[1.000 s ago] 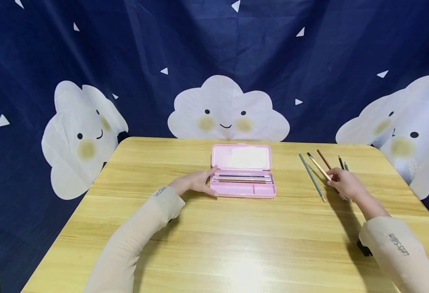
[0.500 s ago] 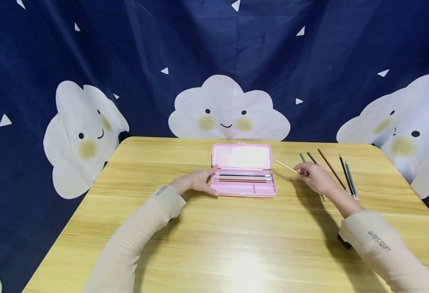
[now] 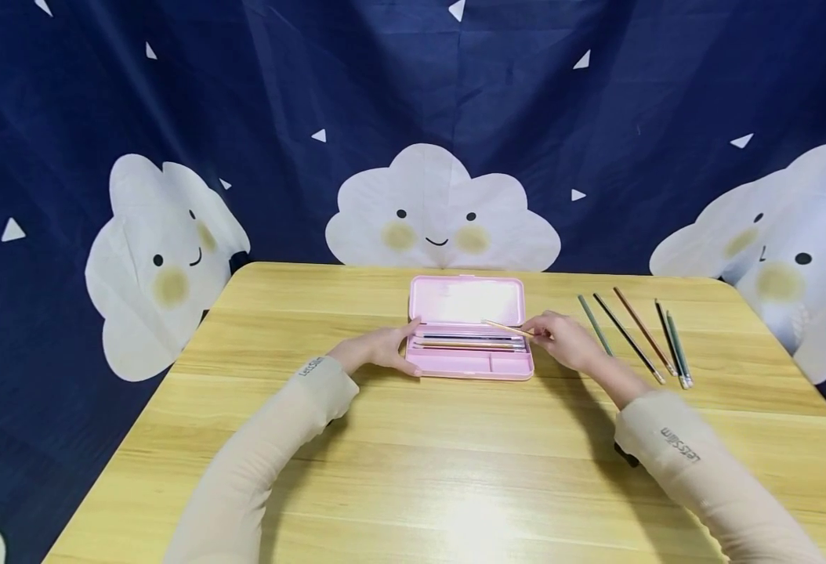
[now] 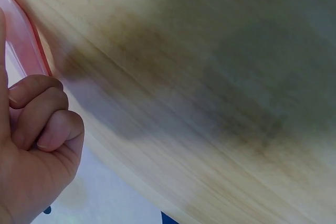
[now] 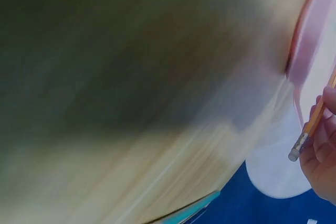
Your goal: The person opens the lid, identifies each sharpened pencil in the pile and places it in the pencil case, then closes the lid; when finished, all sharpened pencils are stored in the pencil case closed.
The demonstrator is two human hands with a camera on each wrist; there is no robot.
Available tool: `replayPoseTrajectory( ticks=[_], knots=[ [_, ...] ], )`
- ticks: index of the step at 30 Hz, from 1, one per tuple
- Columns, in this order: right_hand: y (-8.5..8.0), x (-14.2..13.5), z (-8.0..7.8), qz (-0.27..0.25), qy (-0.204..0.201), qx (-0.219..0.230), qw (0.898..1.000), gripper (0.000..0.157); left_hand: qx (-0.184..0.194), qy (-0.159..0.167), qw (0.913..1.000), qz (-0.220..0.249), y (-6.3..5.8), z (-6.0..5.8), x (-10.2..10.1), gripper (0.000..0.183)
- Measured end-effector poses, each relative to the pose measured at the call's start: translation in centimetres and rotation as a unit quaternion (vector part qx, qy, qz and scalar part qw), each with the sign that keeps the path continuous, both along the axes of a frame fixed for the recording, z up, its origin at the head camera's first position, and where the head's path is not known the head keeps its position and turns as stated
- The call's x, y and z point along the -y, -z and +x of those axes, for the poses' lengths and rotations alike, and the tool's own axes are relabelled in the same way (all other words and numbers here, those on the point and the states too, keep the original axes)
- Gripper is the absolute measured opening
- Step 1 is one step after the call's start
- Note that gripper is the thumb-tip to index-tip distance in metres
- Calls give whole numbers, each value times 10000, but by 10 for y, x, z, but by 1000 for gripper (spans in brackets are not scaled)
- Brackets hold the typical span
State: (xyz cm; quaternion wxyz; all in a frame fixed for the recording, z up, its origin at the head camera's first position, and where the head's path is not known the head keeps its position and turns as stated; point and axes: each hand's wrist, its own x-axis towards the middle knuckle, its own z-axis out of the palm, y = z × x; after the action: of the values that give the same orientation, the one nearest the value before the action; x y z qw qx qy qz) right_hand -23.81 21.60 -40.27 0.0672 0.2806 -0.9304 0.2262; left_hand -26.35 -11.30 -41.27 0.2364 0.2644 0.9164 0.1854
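A pink pencil case point(image 3: 455, 365) lies with its lid point(image 3: 465, 300) raised, and several pencils point(image 3: 468, 342) rest lengthwise in its long rear compartment. My left hand point(image 3: 378, 349) holds the case's left end between thumb and forefinger; the left wrist view has its other fingers point(image 4: 44, 108) curled in beside the pink edge. At the case's right end, my right hand point(image 3: 566, 341) pinches a yellow pencil point(image 3: 505, 327) near its eraser end, the shaft pointing left above the compartment. The right wrist view catches the metal band and eraser point(image 5: 298, 148) sticking out past the fingers.
Right of the case, several pencils lie on the wooden table point(image 3: 413, 454): a green one point(image 3: 596, 325), a dark one point(image 3: 628, 337), a brown one point(image 3: 644, 330) and a close pair point(image 3: 675, 345). A dark blue curtain point(image 3: 279, 94) with clouds hangs behind the table's far edge.
My right hand has picked the yellow pencil from the group on the right and carried it left to over the case. The left hand stays at the case's left end.
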Motion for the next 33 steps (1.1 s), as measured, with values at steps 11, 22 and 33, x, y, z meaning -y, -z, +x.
replayPoseTrajectory(
  ticks=[11, 22, 33],
  knots=[
    [2, 41, -10, 353, -752, -115, 9965, 19, 15, -46, 10000, -63, -1, 0, 1, 105],
    [9, 67, -19, 621, -821, 21, 9947, 21, -45, -62, 9998, -169, -1, 0, -1, 106],
    [17, 76, -24, 698, -854, 73, 9939, 20, -100, -55, 9997, -198, 0, -1, -1, 106]
  ],
)
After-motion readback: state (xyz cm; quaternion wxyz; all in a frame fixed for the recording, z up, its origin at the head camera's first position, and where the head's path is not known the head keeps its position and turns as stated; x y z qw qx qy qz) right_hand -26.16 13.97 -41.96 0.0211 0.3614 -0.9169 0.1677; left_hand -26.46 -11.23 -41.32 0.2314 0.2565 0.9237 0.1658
